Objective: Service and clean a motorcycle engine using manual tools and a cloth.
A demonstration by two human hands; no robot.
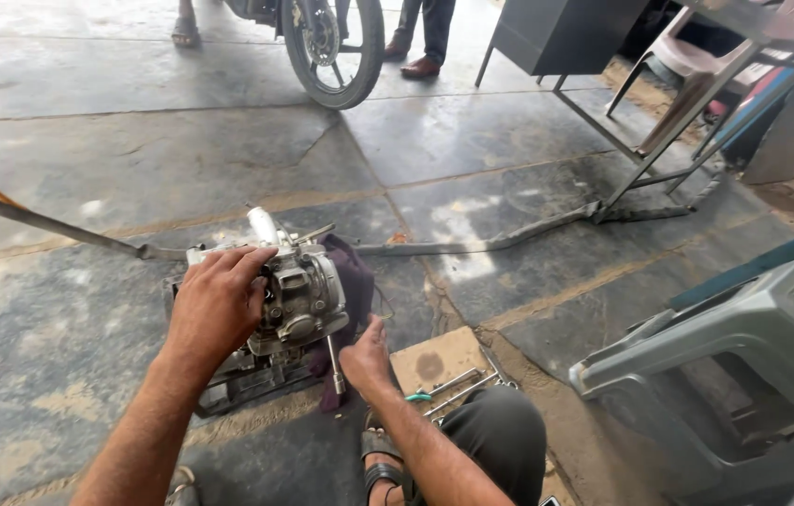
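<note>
A grey metal engine part (298,295) sits on the stone floor on a metal base, with a dark purple rag (356,276) behind it. My left hand (219,305) rests on its left side, fingers curled over the top edge. My right hand (366,361) is low on the right, gripping a metal tool (334,365) that reaches up into the engine's underside. My knee and sandalled foot show below.
A flat cardboard piece (439,361) with spanners (462,386) lies right of my hand. A grey plastic stool (743,375) lies tipped at right. A long metal bar (490,242) crosses the floor. A motorcycle wheel (333,47), people's feet and a metal table frame (640,141) stand beyond.
</note>
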